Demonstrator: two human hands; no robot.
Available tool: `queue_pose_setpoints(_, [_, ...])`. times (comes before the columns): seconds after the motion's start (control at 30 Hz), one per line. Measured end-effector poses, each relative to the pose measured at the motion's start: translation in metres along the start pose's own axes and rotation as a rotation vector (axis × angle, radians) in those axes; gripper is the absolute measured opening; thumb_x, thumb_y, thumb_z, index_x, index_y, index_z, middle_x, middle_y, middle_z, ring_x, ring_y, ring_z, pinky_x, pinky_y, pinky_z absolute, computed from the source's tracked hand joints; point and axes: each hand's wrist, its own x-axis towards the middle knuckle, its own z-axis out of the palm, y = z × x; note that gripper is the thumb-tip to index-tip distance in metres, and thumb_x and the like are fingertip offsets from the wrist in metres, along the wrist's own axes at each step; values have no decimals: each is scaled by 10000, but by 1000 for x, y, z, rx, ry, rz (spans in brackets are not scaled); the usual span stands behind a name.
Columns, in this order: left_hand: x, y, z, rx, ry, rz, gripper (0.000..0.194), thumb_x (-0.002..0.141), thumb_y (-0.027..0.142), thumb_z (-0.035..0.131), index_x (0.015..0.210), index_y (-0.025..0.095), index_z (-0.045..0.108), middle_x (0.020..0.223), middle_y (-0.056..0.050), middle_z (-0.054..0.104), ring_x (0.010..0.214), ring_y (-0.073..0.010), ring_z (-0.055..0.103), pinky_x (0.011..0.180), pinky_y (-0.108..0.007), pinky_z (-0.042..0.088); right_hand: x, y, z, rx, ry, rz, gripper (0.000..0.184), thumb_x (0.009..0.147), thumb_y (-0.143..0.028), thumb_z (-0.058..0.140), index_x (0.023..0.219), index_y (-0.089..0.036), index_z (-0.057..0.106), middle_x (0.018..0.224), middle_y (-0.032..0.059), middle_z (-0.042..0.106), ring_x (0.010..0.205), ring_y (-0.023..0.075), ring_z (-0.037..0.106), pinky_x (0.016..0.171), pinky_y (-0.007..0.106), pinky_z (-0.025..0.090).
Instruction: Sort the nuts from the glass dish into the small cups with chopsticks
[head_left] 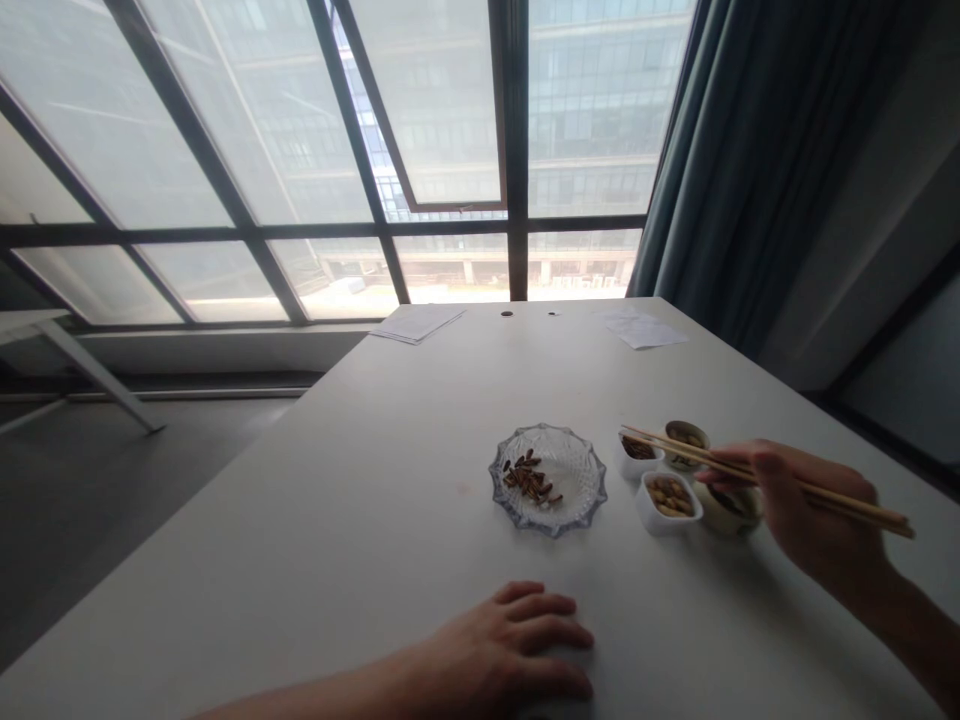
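Observation:
My right hand is closed round a pair of chopsticks, whose tips point left above a small white bowl of dark brown pieces. I cannot tell whether the tips hold anything. Below the hand, partly hidden by it, is a small round cup. Beside it stand a white bowl of tan, nut-like pieces and another round cup with contents. To their left, a scalloped glass dish holds several brown elongated pieces. My left hand rests on the table, fingers spread, holding nothing.
The white table reaches toward the windows. Papers lie at its far left and a crumpled sheet at its far right. A dark curtain hangs on the right. Another table stands at far left.

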Motion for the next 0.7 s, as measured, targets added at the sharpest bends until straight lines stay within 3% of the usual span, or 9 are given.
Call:
queue_pose_setpoints(0.07, [1,1,-1,4,-2,2,274,1123,321,551,1375,290,654,1540,-57,630,1500,-269,520,1302,-428,330,1,-7,7,66,-50,-31,287,1090,-371,576,966,-268,814,811,41,819,691,223,803,633,304,654])
queue_pose_setpoints(0.2, [2,1,-1,27,9,1,247,1123,308,559,1341,281,670,1520,-45,647,1484,-256,537,1301,-406,333,-1,-10,33,257,-275,-30,290,1099,-350,565,988,-238,808,856,50,807,678,201,784,623,294,645])
queue_pose_setpoints(0.37, [2,0,0,76,-4,11,248,1141,289,518,1339,279,666,1529,-28,641,1486,-242,536,1305,-383,319,-1,-3,62,289,-433,-48,408,1115,-397,539,845,-207,780,785,55,768,685,179,743,666,283,604])
queue_pose_setpoints(0.53, [2,-3,2,88,-8,17,258,1149,304,502,1343,275,669,1537,-23,635,1483,-241,537,1308,-389,312,3,4,74,312,-482,77,493,1115,-489,516,826,-193,784,767,66,789,670,176,751,630,261,600])
queue_pose_setpoints(0.7, [1,-3,4,66,20,21,240,1131,271,547,1330,269,681,1528,-28,641,1486,-239,535,1312,-391,307,-1,6,82,374,-357,253,478,1055,-581,592,869,-200,812,716,80,814,635,227,806,612,294,665])
